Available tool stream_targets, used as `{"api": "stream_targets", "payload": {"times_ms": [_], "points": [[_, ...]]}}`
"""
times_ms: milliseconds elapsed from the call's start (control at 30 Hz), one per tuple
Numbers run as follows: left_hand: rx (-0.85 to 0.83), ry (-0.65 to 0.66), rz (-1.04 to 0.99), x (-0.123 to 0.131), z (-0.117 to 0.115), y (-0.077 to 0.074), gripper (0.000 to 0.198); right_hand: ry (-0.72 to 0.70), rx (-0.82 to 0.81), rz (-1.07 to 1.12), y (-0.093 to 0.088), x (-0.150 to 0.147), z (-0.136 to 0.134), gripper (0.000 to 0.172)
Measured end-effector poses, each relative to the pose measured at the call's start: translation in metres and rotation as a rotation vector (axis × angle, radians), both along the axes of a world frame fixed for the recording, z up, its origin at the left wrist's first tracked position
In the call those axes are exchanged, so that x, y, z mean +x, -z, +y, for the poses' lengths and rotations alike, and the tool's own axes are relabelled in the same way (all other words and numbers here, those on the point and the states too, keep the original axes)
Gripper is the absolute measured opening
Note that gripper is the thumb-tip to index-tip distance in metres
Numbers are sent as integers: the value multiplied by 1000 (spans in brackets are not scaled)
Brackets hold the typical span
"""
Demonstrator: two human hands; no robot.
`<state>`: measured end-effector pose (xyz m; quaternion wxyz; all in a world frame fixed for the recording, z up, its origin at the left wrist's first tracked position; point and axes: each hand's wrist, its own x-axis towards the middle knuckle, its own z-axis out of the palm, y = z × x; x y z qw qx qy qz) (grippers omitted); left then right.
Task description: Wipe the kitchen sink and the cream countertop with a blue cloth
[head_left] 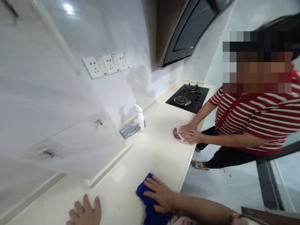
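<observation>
My right hand (159,194) lies flat with spread fingers on a blue cloth (148,207), pressing it onto the cream countertop (154,150) near its front edge. My left hand (85,214) rests flat on the countertop at the bottom left, fingers apart, holding nothing. Further along the counter, another person in a red and white striped top has both hands (188,134) on a pink and dark cloth (177,134).
A white spray bottle (141,118) and a grey folded cloth (129,129) stand by the wall. A black gas hob (188,97) sits at the far end under a range hood (187,31). Wall sockets (106,64) are above. Tiled floor (225,190) lies to the right.
</observation>
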<state>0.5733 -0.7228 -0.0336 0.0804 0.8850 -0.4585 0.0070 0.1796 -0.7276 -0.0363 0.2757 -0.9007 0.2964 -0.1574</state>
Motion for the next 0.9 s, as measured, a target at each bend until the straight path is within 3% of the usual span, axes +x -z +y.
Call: {"api": "stream_targets", "payload": {"times_ms": [133, 267, 367, 433, 700, 900], "points": [[44, -13, -18, 3, 0, 7, 96, 195, 23, 194, -2, -71, -29, 71], [27, -9, -30, 2, 2, 12, 94, 514, -78, 350, 1, -95, -78, 71], [45, -24, -3, 1, 2, 13, 95, 709, -128, 413, 8, -72, -116, 74], [50, -39, 5, 0, 2, 12, 95, 728, -144, 399, 14, -45, -142, 77], [23, -53, -7, -1, 3, 12, 92, 502, -152, 169, 19, 60, -249, 72], [-8, -53, -33, 4, 3, 19, 89, 405, -144, 150, 17, 100, -304, 72]]}}
